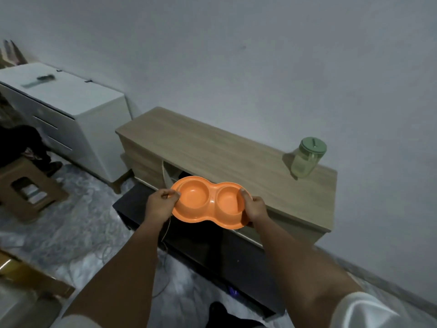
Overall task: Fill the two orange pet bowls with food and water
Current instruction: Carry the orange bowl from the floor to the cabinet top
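An orange double pet bowl (208, 204), two round wells joined in one piece, is held in the air in front of a wooden cabinet (212, 150). Both wells look empty. My left hand (160, 204) grips its left rim, thumb on top. My right hand (254, 208) grips its right rim, thumb inside the right well. On the cabinet's right end stands a clear jar (307, 160) with a green lid and pale liquid inside.
Below the cabinet's front lies a low black unit (212, 252). A white chest of drawers (71, 110) stands at the left against the wall. A brown stool (28, 188) is at the far left. The floor is marbled grey with a cable across it.
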The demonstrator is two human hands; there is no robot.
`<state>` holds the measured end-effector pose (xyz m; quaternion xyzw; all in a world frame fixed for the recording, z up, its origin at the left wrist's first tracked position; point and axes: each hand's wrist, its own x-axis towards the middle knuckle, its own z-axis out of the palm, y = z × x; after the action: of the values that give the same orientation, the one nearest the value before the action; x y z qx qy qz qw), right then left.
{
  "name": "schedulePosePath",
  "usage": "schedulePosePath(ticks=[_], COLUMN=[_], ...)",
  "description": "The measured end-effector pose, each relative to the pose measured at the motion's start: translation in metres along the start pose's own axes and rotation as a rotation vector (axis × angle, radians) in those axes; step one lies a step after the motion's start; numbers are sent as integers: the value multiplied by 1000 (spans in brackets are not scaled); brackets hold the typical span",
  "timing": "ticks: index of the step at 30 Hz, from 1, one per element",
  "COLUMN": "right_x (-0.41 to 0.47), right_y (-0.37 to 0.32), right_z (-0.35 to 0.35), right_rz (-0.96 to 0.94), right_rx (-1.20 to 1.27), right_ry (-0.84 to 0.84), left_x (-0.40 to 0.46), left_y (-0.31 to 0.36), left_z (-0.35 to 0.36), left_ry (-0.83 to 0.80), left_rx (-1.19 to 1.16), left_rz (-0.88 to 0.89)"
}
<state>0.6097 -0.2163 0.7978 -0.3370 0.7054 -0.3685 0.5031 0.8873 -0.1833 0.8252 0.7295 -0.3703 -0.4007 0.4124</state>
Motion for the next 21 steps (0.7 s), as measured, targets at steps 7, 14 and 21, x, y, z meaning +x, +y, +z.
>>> schedulePosePath(ticks=[7, 14, 21], right_x=[30, 72, 142], right_y=[-3, -24, -38], right_z=[17, 21, 13], right_rz=[30, 36, 84], right_rx=[34, 6, -27], right_ry=[56, 166, 258], left_x=[38, 92, 166], left_y=[8, 35, 52], left_z=[1, 28, 78], left_ry=[-75, -146, -185], left_rx=[59, 134, 230], left_rz=[19, 66, 68])
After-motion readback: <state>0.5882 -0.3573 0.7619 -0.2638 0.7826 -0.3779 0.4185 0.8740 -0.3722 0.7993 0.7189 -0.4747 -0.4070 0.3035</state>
